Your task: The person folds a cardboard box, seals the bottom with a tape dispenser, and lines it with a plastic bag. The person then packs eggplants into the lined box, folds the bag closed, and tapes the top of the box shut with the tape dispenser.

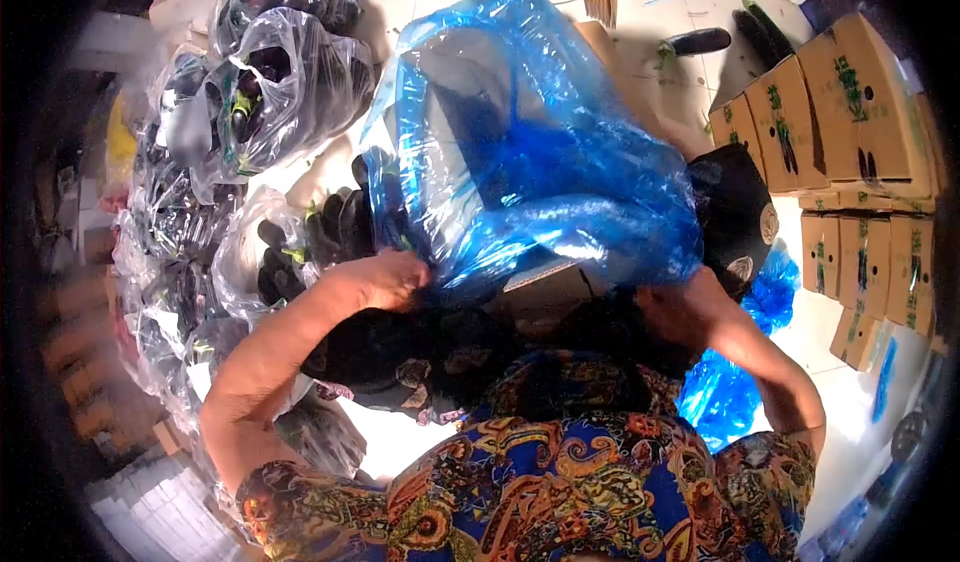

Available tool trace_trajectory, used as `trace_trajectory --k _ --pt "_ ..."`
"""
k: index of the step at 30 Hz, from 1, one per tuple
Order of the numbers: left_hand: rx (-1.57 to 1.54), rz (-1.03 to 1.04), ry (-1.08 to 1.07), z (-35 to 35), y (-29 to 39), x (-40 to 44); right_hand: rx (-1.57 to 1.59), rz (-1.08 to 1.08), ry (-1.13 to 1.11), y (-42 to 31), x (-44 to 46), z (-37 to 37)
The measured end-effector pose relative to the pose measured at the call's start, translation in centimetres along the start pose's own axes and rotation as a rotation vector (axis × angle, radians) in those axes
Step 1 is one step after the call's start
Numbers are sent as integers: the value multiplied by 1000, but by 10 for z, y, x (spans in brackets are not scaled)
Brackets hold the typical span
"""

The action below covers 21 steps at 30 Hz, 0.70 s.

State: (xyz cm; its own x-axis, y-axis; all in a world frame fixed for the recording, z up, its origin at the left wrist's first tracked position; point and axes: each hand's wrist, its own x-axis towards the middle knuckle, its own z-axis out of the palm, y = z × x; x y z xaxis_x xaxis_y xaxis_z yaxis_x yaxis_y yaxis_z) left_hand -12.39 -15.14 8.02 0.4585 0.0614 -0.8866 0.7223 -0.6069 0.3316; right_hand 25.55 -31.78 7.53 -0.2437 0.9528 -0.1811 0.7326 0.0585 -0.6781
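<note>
A large blue translucent plastic bag (560,152) is spread wide in front of me, over a cardboard box (545,297) whose near edge shows below it. My left hand (395,280) is closed on the bag's near left edge. At the near right edge my right hand (680,297) grips the bag, its fingertips partly in shadow. Dark eggplants (345,222) lie just beyond my left hand, beside the bag.
Clear bags of eggplants (290,87) are piled along the left. Stacked cartons (850,112) stand at the right. Two loose eggplants (698,42) lie on the floor at the back right. More blue plastic (720,397) lies by my right forearm.
</note>
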Motion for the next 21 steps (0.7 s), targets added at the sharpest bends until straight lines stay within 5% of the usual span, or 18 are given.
trace_trajectory --k 1,4,5,8,10,11,14,17,19,21 --pt "35 -13 -41 3 8 3 483 124 -109 4 0 2" --pt "138 117 44 15 12 0 159 -113 -178 -30 -2 -3" --pt "93 100 68 16 13 1 7 -346 -76 -41 -7 -1" --pt "27 57 114 12 15 5 -12 -520 190 -72 -1 2" --pt "73 39 107 13 4 14 -149 -416 368 -76 22 -7" --pt "-12 168 295 16 1 2 -196 -342 351 -79 33 -16" --pt "-80 116 191 2 -3 -14 -262 -265 247 -59 61 -16" --pt "-472 163 289 -8 2 -45 -31 -343 58 -39 75 -25" --pt "-562 31 225 -22 9 -60 -171 -299 131 -47 83 -41" --pt "-630 183 409 -20 4 -67 -266 -299 198 -41 90 -45"
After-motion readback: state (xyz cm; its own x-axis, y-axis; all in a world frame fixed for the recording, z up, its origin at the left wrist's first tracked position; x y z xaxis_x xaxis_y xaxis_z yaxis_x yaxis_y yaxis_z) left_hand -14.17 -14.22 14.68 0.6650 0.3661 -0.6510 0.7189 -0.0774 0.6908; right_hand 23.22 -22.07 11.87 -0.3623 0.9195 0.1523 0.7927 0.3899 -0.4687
